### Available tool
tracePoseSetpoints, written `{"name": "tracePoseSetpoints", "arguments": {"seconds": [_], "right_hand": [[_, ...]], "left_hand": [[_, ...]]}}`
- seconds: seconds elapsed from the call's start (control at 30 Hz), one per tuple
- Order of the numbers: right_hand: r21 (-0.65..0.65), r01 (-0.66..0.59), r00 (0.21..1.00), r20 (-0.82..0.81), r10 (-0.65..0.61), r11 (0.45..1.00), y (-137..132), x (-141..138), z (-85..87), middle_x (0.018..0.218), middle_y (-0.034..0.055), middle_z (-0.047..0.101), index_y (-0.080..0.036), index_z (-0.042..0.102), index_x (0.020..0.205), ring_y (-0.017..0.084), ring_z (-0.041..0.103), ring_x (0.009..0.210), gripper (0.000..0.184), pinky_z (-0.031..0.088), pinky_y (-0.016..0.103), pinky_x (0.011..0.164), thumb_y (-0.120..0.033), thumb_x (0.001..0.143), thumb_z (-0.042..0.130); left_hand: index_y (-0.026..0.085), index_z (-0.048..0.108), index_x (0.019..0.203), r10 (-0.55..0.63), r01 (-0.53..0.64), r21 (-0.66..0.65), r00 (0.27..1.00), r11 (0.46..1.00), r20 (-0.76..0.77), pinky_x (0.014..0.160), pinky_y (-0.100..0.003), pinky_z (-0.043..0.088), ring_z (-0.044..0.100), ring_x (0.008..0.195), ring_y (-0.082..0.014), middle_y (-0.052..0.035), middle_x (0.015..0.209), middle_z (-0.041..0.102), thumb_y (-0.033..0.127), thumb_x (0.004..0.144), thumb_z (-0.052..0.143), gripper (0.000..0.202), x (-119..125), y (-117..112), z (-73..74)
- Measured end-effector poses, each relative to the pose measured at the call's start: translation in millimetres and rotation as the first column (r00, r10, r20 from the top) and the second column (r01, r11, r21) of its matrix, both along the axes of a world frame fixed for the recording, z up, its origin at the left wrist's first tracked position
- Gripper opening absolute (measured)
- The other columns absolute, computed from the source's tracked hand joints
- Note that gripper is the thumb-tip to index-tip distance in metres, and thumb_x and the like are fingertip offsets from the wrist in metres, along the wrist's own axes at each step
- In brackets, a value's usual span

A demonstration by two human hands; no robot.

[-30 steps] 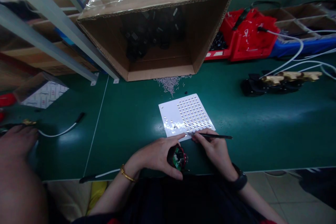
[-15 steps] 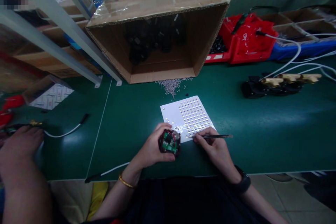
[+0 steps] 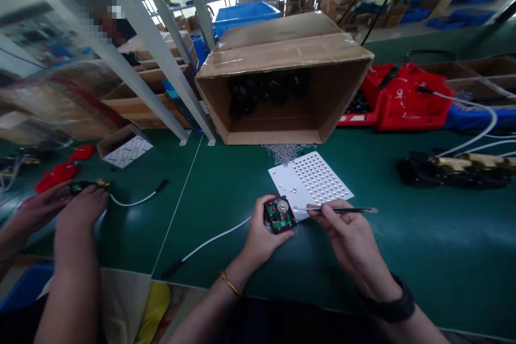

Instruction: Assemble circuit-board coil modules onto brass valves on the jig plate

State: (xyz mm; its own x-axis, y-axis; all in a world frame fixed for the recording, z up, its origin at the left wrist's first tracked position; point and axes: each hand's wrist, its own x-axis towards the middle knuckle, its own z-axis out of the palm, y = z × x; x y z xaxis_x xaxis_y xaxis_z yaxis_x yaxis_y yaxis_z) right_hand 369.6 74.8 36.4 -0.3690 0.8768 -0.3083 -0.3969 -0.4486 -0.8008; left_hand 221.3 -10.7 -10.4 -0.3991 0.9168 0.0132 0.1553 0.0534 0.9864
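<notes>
Green bench: cardboard box, white sheet, metal bits

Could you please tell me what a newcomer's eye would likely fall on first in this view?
Probably the large cardboard box, lying with its opening toward the person at the back of the green bench. In front of it, the left hand holds a device showing a green circuit board, while the right hand holds a thin dark tool by a white sheet dotted with shiny discs. The bright red bins stand right of the box.

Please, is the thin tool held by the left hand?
No, the right hand holds the thin tool, and the left hand holds an open electronic device.
</notes>
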Motion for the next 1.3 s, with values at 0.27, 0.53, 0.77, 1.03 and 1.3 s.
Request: {"name": "tracePoseSetpoints", "arguments": {"seconds": [0.27,0.53,0.77,1.03,1.3], "right_hand": [[0.066,-0.098,0.988,0.123,0.089,0.993,-12,-9,-5.1,0.079,0.0061,0.070,-0.018,0.066,0.070,0.021,0.061,0.078,0.023,0.047,0.034,0.079,-0.036,0.063,0.078],[0.075,-0.083,0.981,0.183,0.068,0.994,-13,-11,-5.7,0.084,0.0077,0.070,-0.019,0.065,0.070,0.026,0.062,0.087,0.025,0.046,0.041,0.085,-0.038,0.061,0.079],[0.066,-0.051,0.985,0.166,0.040,0.996,-19,-12,-7.7,0.086,0.0071,0.071,-0.020,0.064,0.071,0.025,0.062,0.090,0.022,0.044,0.040,0.088,-0.035,0.063,0.078],[0.081,-0.048,0.983,0.180,0.033,0.996,-21,-11,-9.3,0.089,0.0076,0.070,-0.020,0.064,0.072,0.025,0.062,0.089,0.022,0.044,0.042,0.088,-0.035,0.065,0.077],[0.098,-0.064,0.979,0.200,0.043,0.993,-20,-12,-8.4,0.089,0.0080,0.070,-0.020,0.063,0.071,0.026,0.062,0.089,0.023,0.043,0.044,0.088,-0.037,0.064,0.077]], "left_hand": [[0.021,0.037,0.120,-0.063,0.063,-0.001,0.998,0.998,0.021,0.102,-0.043,0.035,0.047,0.116,-0.0273,-0.0097,0.124,0.047,0.029,0.057,0.080,0.076,-1,-1,1.8],[0.021,0.038,0.119,-0.036,0.037,-0.021,0.998,0.999,0.043,0.101,-0.043,0.037,0.048,0.115,-0.0271,-0.0091,0.123,0.048,0.030,0.055,0.081,0.078,2,-1,1.2],[0.022,0.039,0.117,-0.004,0.004,0.004,1.000,1.000,0.003,0.100,-0.042,0.037,0.048,0.114,-0.0262,-0.0076,0.121,0.047,0.035,0.055,0.081,0.076,5,-1,-0.6],[0.022,0.039,0.117,0.011,-0.011,-0.011,0.999,1.000,-0.031,0.097,-0.042,0.039,0.049,0.111,-0.0258,-0.0076,0.118,0.048,0.035,0.055,0.081,0.076,7,-1,0.1],[0.022,0.039,0.117,0.021,-0.021,-0.012,0.998,1.000,-0.063,0.097,-0.042,0.038,0.048,0.111,-0.0263,-0.0069,0.118,0.048,0.036,0.054,0.081,0.076,7,-2,-0.3]]}}
